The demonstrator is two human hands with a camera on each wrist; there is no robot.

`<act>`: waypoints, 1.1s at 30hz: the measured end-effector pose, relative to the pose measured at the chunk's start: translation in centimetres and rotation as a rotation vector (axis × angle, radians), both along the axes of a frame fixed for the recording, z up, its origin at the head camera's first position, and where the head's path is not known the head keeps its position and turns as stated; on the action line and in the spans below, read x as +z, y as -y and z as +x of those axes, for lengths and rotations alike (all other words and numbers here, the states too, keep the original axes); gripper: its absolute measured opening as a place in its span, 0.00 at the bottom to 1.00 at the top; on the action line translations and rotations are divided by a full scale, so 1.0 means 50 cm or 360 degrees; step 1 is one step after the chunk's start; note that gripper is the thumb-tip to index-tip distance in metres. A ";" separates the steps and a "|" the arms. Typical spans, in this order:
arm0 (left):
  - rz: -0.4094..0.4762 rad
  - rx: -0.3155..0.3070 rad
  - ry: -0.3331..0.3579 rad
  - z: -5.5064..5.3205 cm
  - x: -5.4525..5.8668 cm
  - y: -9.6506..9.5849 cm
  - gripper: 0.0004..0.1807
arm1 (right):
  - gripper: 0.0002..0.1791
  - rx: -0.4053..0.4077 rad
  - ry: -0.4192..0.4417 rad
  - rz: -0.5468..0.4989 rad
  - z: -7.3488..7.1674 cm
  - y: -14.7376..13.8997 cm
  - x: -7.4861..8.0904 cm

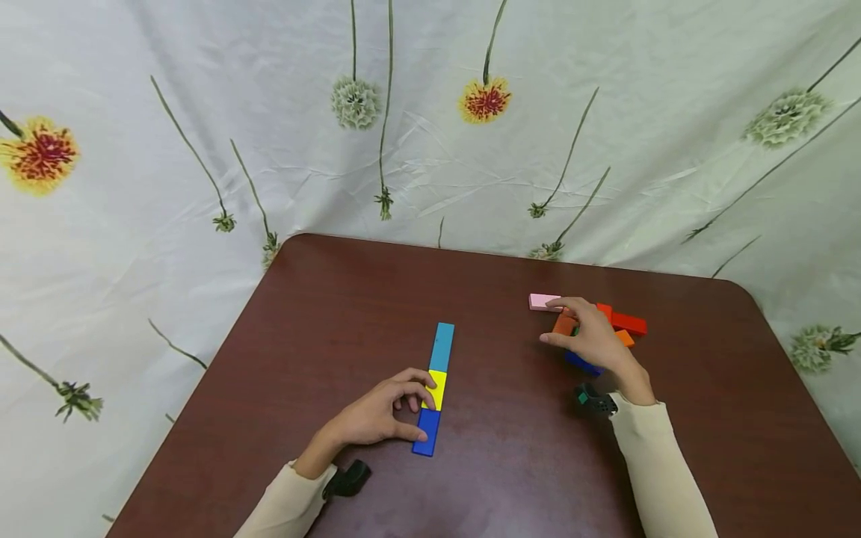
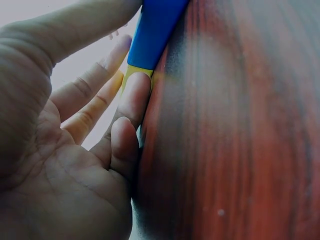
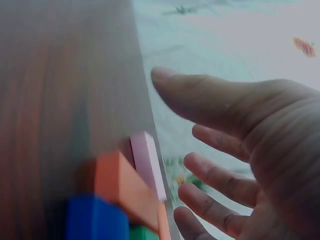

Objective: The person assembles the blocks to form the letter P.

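Observation:
Three flat blocks lie end to end in a row on the table: light blue [image 1: 441, 347], yellow [image 1: 437, 388] and dark blue [image 1: 427, 432]. My left hand [image 1: 380, 411] is at the row's left side, fingers loosely bent over the yellow block and thumb at the dark blue one. In the left wrist view the dark blue block [image 2: 154, 35] shows past the thumb. My right hand [image 1: 592, 334] hovers over a pile of coloured blocks, thumb and fingers spread with nothing between them. Beside its fingertips lies a pink block [image 1: 543, 302]; an orange-brown block [image 3: 120, 185] sits below.
Red [image 1: 630, 323], orange [image 1: 625, 338] and blue [image 1: 584, 363] blocks lie around the right hand, partly hidden by it. A green block [image 3: 142, 233] peeks out in the right wrist view. Behind the brown table [image 1: 323, 299] hangs a flowered cloth [image 1: 430, 149].

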State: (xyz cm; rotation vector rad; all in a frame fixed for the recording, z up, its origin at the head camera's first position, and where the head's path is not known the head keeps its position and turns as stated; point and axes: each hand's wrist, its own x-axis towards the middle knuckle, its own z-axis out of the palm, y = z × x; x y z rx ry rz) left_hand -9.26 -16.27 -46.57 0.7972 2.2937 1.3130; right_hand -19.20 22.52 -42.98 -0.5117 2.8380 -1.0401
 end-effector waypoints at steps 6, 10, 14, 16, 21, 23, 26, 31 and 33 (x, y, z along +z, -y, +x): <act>-0.0011 0.0006 -0.0012 0.001 0.000 0.000 0.18 | 0.33 -0.0073 0.0079 0.0097 0.002 -0.034 -0.003; -0.0011 0.0008 -0.0018 0.002 0.000 0.001 0.18 | 0.32 -0.0050 0.0078 0.0132 -0.002 -0.036 -0.016; -0.0013 0.0009 -0.0014 0.002 0.000 0.001 0.18 | 0.31 -0.0036 0.0066 0.0130 -0.004 -0.036 -0.022; -0.0014 0.0008 -0.0013 0.002 0.001 0.001 0.17 | 0.31 -0.0037 0.0061 0.0137 -0.005 -0.037 -0.022; -0.0014 0.0005 -0.0021 0.001 0.001 0.001 0.17 | 0.31 -0.0071 0.0052 0.0167 -0.003 -0.038 -0.020; -0.0013 0.0004 -0.0025 0.001 0.001 0.002 0.17 | 0.30 -0.0080 0.0055 0.0173 -0.003 -0.038 -0.020; -0.0011 0.0005 -0.0025 0.001 0.001 0.002 0.17 | 0.30 -0.0061 0.0057 0.0178 -0.003 -0.035 -0.019; -0.0012 0.0005 -0.0022 0.001 0.000 0.001 0.17 | 0.30 -0.0047 0.0065 0.0202 -0.003 -0.037 -0.020; -0.0012 0.0007 -0.0020 0.002 0.000 0.001 0.17 | 0.30 -0.0052 0.0070 0.0210 -0.003 -0.039 -0.020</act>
